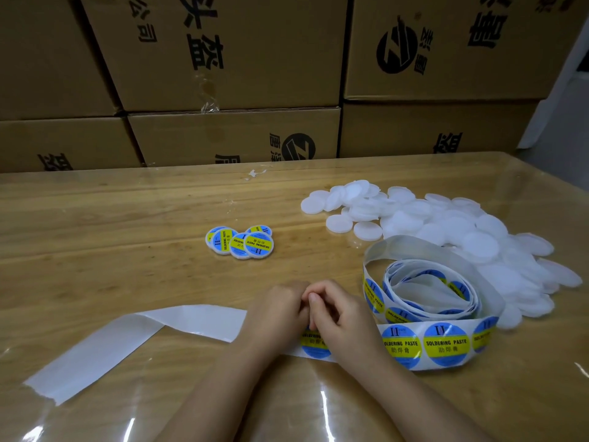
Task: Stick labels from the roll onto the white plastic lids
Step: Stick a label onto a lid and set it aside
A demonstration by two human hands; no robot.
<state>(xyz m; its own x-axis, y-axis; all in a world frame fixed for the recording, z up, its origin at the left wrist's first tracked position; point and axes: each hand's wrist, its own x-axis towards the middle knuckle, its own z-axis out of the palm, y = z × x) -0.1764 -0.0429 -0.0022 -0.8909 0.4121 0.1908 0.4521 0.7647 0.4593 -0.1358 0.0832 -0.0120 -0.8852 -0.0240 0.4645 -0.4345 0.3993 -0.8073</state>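
- The left hand [280, 314] and the right hand [342, 317] sit together at 6 o'clock on the wooden table [111, 234], knuckles up, fingers curled, thumbs touching each other.
- Both hands lie over the label strip [446, 344], which runs flat from under them toward 3 o'clock. Their fingertips are hidden, so it cannot be told whether either hand pinches a label, grasps the paper or only presses on it.
- One blue-and-yellow label [314, 344] shows partly beneath the two hands. Two full round labels reading "SOLDERING PASTE" follow it on the strip, and a third curves away at the bend.
- The strip leads into the loosely coiled roll [424, 291], standing on edge at 4 o'clock, just beside the right hand.
- The bare backing paper [127, 339] — white, with no labels on it — trails from under the left hand toward 8 o'clock, folded once along the way.
- The plain white lids [462, 231] are heaped at 2 to 3 o'clock, the pile touching the far side of the roll.
- A small cluster of labelled lids [242, 242], overlapping one another, lies near the table's middle, at 11 o'clock from the hands and well apart from the heap.
- A white scrap [255, 173] sits at the far edge, at 12 o'clock.
- Printed cardboard boxes [223, 59] are stacked behind the table.
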